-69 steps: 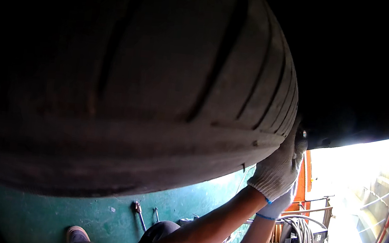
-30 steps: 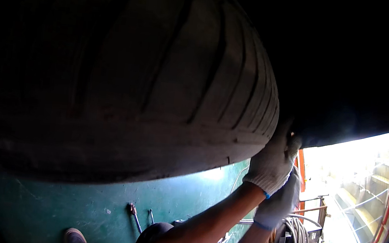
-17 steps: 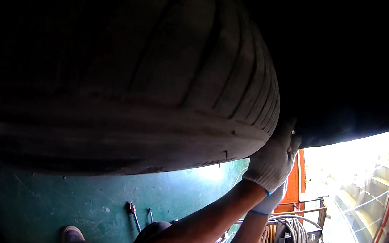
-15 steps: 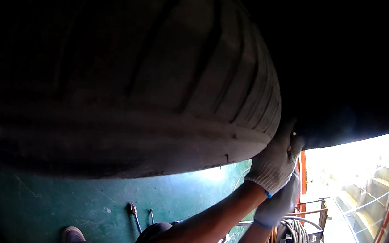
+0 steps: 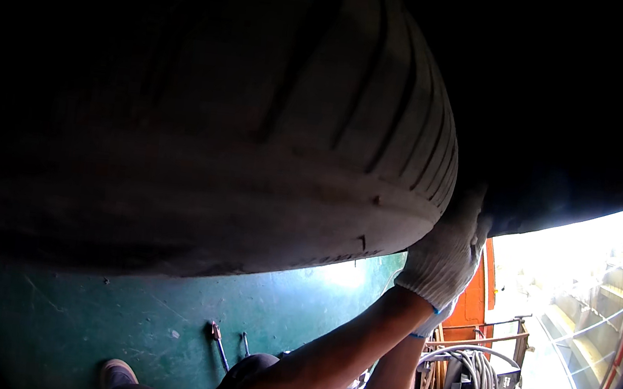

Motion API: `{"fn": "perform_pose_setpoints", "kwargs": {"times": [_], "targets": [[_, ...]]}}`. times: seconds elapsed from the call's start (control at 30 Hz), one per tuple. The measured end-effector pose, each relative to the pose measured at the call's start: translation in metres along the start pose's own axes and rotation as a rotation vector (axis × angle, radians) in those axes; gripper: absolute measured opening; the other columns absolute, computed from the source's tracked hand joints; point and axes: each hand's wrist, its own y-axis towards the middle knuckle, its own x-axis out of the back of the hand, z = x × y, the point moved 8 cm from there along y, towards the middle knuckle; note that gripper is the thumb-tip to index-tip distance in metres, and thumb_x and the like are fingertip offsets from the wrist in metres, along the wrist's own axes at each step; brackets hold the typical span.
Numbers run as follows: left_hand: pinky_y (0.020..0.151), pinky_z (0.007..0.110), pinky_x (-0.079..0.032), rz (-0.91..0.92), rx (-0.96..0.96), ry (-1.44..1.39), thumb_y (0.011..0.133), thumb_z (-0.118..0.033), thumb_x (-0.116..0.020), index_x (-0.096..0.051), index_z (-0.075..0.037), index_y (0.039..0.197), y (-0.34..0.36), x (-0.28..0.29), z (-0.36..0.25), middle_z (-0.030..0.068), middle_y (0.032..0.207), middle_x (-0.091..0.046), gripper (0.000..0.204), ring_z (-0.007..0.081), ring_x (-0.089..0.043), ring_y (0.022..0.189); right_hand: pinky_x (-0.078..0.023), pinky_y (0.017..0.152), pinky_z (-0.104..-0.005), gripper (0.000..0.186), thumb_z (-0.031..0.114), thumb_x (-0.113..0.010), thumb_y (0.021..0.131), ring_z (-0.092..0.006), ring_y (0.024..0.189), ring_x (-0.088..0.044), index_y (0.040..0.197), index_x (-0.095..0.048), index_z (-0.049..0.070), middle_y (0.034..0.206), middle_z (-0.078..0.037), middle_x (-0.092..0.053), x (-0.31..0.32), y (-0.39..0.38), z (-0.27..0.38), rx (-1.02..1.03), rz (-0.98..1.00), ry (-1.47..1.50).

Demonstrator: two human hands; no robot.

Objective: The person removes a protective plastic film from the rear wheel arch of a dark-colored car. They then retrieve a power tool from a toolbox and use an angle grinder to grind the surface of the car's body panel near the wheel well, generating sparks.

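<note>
A large worn tire [image 5: 379,133] with grooved tread fills the upper middle, its underside above the floor. At its right edge, my left hand [image 5: 441,261] in a white knitted glove reaches up into deep shadow beside the rubber. The fingers look bent around something there, but the dark hides what it is. My right hand [image 5: 435,323], gloved too, is just behind and below the left one. Only its cuff and a bit of the glove show, so its fingers and anything in them are hidden.
Two hand tools, one with a reddish end [image 5: 216,333], lie on the green floor [image 5: 146,321]. My shoe [image 5: 116,374] is at lower left. A coiled grey hose [image 5: 475,386] hangs by a dark equipment box [image 5: 505,386] at lower right. Orange panels [image 5: 470,306] stand behind.
The tire's tread grooves and sidewall marks have shifted, as if it has turned slightly. My right hand has moved behind the left and is now more hidden. My left hand stays nearly in place.
</note>
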Motion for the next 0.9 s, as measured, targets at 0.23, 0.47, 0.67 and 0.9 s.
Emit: {"fn": "perform_pose_setpoints", "kwargs": {"times": [0.23,0.47,0.67,0.9], "targets": [[0.074,0.032,-0.057,0.134,0.279,-0.32,0.103,-0.035,-0.058,-0.053,0.0,0.136,-0.013,-0.007,0.017,0.0159,0.1,-0.069,0.049,0.0222,-0.071,0.08,-0.051,0.078,-0.0301,0.04,0.028,-0.047,0.105,-0.0176,0.085,-0.065,0.128,-0.057,-0.003,0.1,-0.014,-0.066,0.055,-0.006,0.039,0.168,-0.116,0.053],[0.068,0.035,-0.054,0.198,0.63,-0.628,0.102,-0.034,-0.059,-0.058,-0.004,0.131,-0.021,-0.017,0.014,0.0126,0.085,-0.062,0.042,0.0219,-0.063,0.073,-0.043,0.057,-0.0232,0.05,0.033,-0.033,0.109,-0.0116,0.064,-0.058,0.129,-0.056,-0.006,0.085,-0.01,-0.067,0.082,-0.014,0.049,0.038,-0.345,0.317],[0.076,0.042,-0.057,0.016,0.112,0.003,0.099,-0.022,-0.061,-0.06,-0.005,0.13,-0.004,0.004,-0.006,0.0214,0.103,-0.07,0.035,0.0326,-0.071,0.088,-0.053,0.073,-0.0313,0.052,0.036,-0.033,0.109,-0.0196,0.088,-0.065,0.13,-0.056,-0.006,0.105,-0.016,-0.067,0.021,-0.008,0.026,0.096,-0.082,-0.124],[0.077,0.039,-0.06,0.069,-0.008,0.09,0.1,-0.018,-0.06,-0.059,-0.001,0.13,0.002,0.006,-0.01,0.0222,0.106,-0.07,0.035,0.0319,-0.074,0.089,-0.052,0.069,-0.0297,0.051,0.034,-0.032,0.11,-0.0178,0.079,-0.065,0.134,-0.053,-0.006,0.096,-0.015,-0.067,-0.009,0.0,-0.016,-0.046,0.097,0.146]]}}
